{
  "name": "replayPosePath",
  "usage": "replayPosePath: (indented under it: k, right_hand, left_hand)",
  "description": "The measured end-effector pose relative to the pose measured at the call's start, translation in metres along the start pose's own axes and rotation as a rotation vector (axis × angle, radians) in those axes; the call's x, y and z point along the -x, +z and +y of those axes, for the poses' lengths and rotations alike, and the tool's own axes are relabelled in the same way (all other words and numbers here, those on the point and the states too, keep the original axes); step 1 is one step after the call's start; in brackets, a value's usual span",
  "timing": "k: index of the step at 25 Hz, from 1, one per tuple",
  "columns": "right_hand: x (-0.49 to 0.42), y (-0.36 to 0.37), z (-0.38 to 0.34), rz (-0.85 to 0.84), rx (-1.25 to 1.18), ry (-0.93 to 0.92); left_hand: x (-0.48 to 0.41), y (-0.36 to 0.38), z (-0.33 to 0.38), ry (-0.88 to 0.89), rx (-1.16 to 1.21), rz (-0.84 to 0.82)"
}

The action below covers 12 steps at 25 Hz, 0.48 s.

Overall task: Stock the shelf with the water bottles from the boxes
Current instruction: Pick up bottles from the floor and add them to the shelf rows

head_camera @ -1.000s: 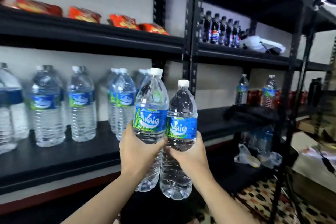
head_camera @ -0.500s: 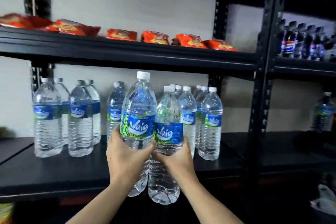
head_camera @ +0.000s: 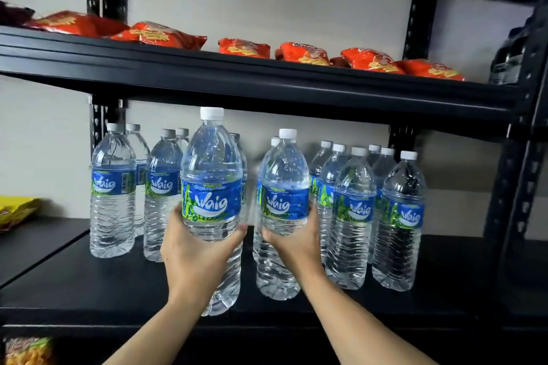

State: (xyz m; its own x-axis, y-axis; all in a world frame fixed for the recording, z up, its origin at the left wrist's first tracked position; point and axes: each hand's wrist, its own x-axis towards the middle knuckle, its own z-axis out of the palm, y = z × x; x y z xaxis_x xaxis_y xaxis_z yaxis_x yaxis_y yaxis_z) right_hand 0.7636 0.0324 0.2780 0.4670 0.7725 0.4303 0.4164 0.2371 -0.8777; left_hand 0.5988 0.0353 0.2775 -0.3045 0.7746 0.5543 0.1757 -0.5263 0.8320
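Observation:
My left hand grips a clear water bottle with a blue Waig label and white cap, held upright over the front edge of the black shelf. My right hand grips a second identical bottle, upright, its base at or just above the shelf board, in the gap between two groups of bottles. Several matching bottles stand to the left and several to the right on the same shelf. No boxes are in view.
The shelf above sits low over the bottle caps and carries several red snack bags. A yellow bag lies at the far left. Black uprights stand at the right, with dark bottles beyond.
The view has swung left and closer to the shelf. Both hands have carried their bottles forward and apart; the right bottle now sits lower, between the standing groups.

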Motion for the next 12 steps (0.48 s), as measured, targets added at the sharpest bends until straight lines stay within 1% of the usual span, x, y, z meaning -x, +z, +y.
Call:
replayPosePath:
  k: [2,5,7,10,12]
  right_hand:
    - [-0.005,0.004,0.011,-0.028,0.049,0.038]
    - [-0.007,0.004,0.019,-0.092,0.076,0.045]
    - [-0.008,0.000,0.019,-0.172,0.078,0.053]
    - [-0.007,-0.005,0.030,-0.216,0.065,0.104]
    - [0.006,-0.005,0.046,-0.240,0.073,0.098]
  left_hand:
    - [-0.005,-0.001,-0.003,-0.015,0.031,-0.013]
    - [-0.009,-0.001,-0.007,-0.012,0.060,-0.030]
    - [-0.009,0.001,-0.007,-0.010,0.059,-0.038]
    - [-0.009,0.003,-0.008,-0.012,0.031,-0.043]
    - [-0.009,0.005,-0.008,-0.010,0.007,-0.046]
